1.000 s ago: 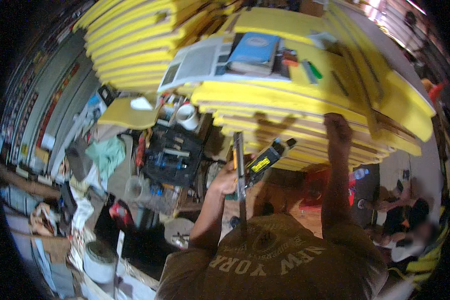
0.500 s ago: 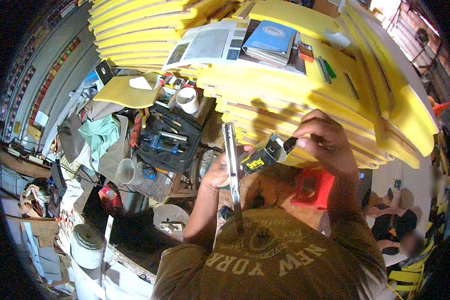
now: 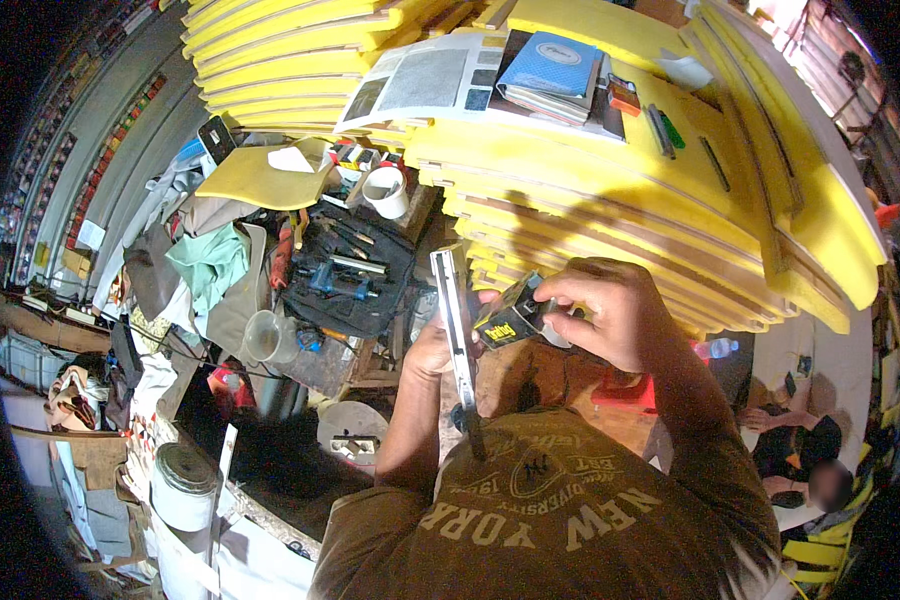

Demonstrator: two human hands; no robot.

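Note:
My left hand [image 3: 430,350] is closed around a long, narrow silvery metal channel [image 3: 448,310] with a dark lower end, held nearly upright before my chest. It looks like an opened stapler, but the exact kind is not clear. Beside the channel is a small black carton [image 3: 508,318] with yellow lettering, tilted, with left fingertips just behind it. My right hand [image 3: 605,310] grips the carton's right end between thumb and fingers. Those fingers cover much of that end, so its contents are hidden.
Yellow foam-topped boards [image 3: 570,180] are stacked ahead, bearing a blue notebook [image 3: 550,68] and pens [image 3: 660,130]. A bench at left holds a black tool bag [image 3: 345,270], a white cup [image 3: 385,192] and a clear container [image 3: 268,337]. Another person [image 3: 790,445] is at lower right.
My right hand has come down and closer to the carton, from its flap onto its end. The carton's pale opening, visible before, is now largely covered. My left hand keeps its hold.

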